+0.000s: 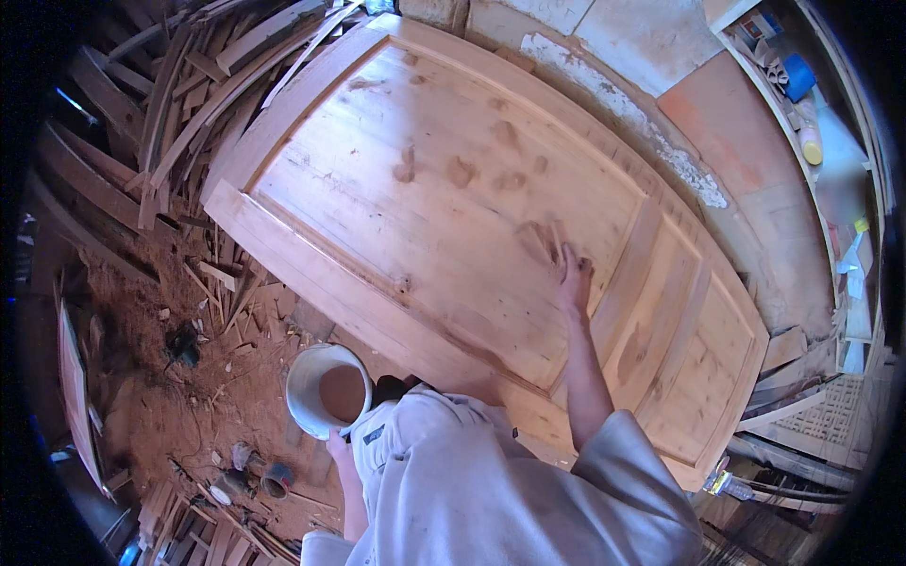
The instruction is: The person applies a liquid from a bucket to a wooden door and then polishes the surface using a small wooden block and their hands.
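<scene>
A large wooden door [453, 217] with recessed panels lies flat before me, its surface marked with several brown smears. My right hand [573, 278] reaches over the big panel, fingers stretched out and apart, at the wood beside a streaky brown smear [540, 241]. No tool shows in that hand. Low on my left, a white bucket [300, 391] holds brownish-pink stuff [342, 392]. My left hand [338, 445] grips the bucket's near rim; some of its fingers are hidden.
Wood offcuts [203, 104] are heaped at the far left. Sawdust [142, 406] covers the floor, with a small dark tin [276, 479] on it. A wall [651, 57] runs behind the door. Shelves at the right hold a blue tape roll [798, 77] and bottles.
</scene>
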`<state>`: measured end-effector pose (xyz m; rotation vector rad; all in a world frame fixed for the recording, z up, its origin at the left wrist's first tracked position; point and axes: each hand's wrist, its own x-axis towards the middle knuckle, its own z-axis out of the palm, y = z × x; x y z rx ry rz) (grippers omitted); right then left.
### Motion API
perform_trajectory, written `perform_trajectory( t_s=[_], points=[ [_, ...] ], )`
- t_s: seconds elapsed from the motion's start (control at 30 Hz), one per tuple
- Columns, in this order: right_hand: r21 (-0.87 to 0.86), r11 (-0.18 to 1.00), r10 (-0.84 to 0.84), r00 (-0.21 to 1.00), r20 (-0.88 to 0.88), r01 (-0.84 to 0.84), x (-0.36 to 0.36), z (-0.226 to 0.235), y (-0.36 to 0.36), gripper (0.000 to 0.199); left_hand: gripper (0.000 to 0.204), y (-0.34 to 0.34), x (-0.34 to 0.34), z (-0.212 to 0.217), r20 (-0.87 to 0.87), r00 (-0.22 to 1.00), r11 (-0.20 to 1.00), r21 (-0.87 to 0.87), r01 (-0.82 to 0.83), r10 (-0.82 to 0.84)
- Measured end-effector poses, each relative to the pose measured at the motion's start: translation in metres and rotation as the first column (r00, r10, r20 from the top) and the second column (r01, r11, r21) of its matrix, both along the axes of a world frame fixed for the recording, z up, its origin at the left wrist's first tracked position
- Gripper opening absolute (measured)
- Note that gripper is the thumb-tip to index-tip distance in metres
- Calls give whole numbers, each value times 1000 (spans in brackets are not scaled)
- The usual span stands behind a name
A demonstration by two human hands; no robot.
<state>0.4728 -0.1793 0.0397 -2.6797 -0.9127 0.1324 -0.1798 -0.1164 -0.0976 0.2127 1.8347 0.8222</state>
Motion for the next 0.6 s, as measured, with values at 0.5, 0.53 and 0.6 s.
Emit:
perform_trajectory(
  t_s=[0.5, 0.53, 0.6],
  points=[
    [26, 1000, 4, 999, 42, -5, -22, -21, -19, 49, 20, 11, 33, 24, -53, 990, 988, -93, 125, -130],
    [39, 999, 5, 999, 44, -7, -19, -18, -13, 49, 20, 11, 31, 19, -76, 991, 992, -65, 107, -112],
    [-2, 989, -144, 983, 118, 145, -14, -21, -13, 49, 21, 12, 35, 21, -77, 983, 983, -88, 158, -165]
  ],
)
